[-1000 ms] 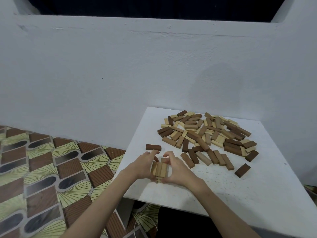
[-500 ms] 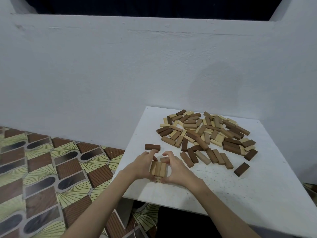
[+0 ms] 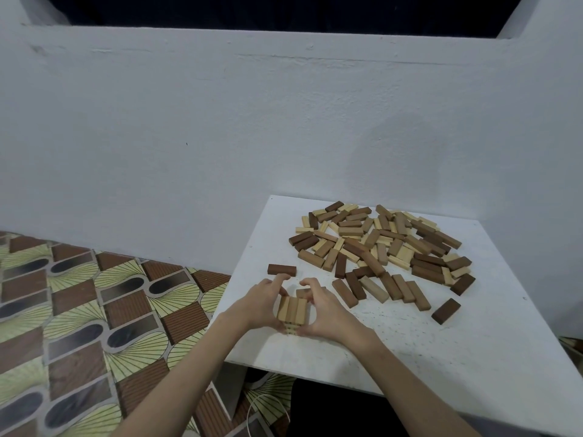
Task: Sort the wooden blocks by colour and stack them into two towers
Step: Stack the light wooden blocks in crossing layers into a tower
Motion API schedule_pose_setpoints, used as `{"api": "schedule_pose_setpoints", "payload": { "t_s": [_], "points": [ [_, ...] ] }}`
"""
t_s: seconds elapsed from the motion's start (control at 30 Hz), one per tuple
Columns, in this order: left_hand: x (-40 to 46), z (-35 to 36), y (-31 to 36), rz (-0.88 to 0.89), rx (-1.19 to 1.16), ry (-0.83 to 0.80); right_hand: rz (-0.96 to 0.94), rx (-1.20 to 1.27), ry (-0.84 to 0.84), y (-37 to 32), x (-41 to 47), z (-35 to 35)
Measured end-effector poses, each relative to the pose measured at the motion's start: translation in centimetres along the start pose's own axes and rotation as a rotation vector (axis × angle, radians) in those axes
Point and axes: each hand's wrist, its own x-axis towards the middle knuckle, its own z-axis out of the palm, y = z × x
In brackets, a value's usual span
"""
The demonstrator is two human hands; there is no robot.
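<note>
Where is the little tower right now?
The light tower stands near the table's front-left edge, between both hands, left and right.

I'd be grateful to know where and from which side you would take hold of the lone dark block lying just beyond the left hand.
Grip the lone dark block across its two long sides, coming straight down from above. It lies flat on the white table, apart from other blocks, long axis left to right, so both sides look free.

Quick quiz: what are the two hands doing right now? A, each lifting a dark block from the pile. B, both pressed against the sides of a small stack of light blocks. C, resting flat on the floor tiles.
B: the left hand and right hand cup the small stack of light blocks from either side on the white table.
</note>
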Motion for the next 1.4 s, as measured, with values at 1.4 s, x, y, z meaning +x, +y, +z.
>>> {"api": "schedule_pose_setpoints", "payload": {
  "t_s": [1.4],
  "points": [
    [5.2, 4.2, 10.9, 0.243, 0.030, 0.301, 0.140, -0.204, 0.415, 8.7, -5.6, -8.3]
  ]
}}
